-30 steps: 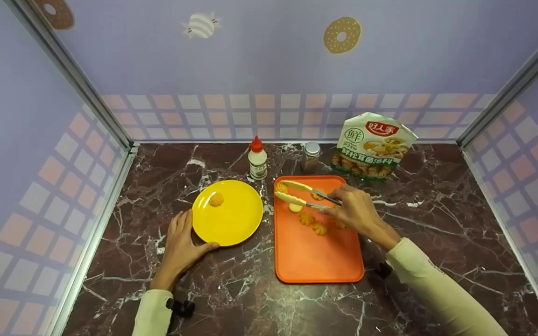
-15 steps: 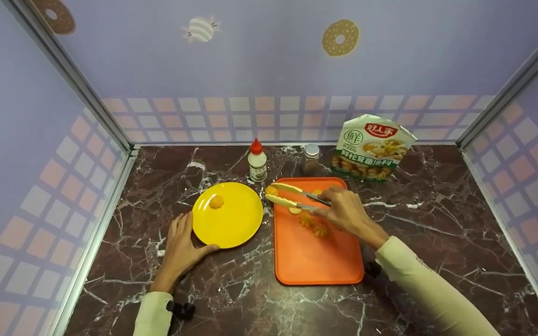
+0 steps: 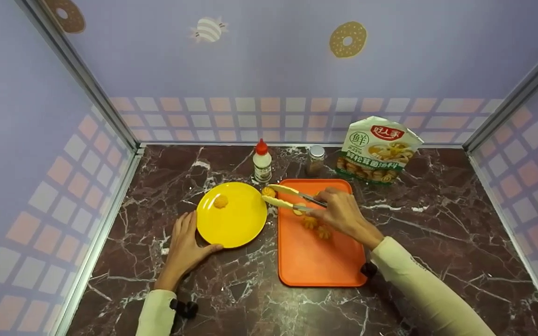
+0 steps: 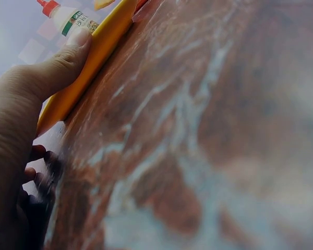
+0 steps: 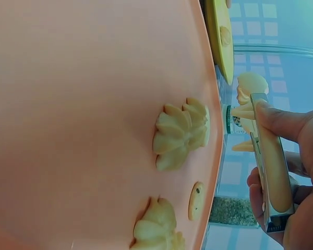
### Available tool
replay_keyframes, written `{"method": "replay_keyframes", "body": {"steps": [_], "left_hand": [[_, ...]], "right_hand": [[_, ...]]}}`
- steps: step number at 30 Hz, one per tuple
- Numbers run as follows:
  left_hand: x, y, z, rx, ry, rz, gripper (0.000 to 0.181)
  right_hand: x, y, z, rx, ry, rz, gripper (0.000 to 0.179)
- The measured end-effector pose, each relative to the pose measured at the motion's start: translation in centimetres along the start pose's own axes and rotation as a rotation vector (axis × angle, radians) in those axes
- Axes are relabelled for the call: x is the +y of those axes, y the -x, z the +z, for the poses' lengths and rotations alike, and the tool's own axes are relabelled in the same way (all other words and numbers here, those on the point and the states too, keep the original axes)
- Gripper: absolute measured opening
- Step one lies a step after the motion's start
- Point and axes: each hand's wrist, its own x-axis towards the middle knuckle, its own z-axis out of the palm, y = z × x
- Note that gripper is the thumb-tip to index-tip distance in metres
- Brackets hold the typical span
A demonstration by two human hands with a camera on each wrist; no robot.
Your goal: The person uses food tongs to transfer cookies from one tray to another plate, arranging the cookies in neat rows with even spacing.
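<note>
Right hand [image 3: 343, 213] pinching tongs [image 3: 285, 189], cookie [image 3: 268, 192] at tips, 2 o'clock of yellow plate [image 3: 231, 228]; left hand [image 3: 185, 247] spread, touching rim, 7 to 9 o'clock (more cookies [image 3: 310, 223] on orange tray [image 3: 320, 266])

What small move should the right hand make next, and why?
Probably move the tongs slightly left, over the plate: the right hand holds them with a cookie at their tips, at the plate's edge in the head view, and the left hand touches the plate.
</note>
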Motion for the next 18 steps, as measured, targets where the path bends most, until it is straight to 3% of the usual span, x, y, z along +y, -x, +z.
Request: {"method": "replay_keyframes", "body": {"steps": [18], "left_hand": [[-0.1,0.1,0.0,0.008,-0.01,0.002,0.135]], "right_hand": [[-1.2,-1.0,1.4,-0.026,-0.017,0.004,0.04]]}}
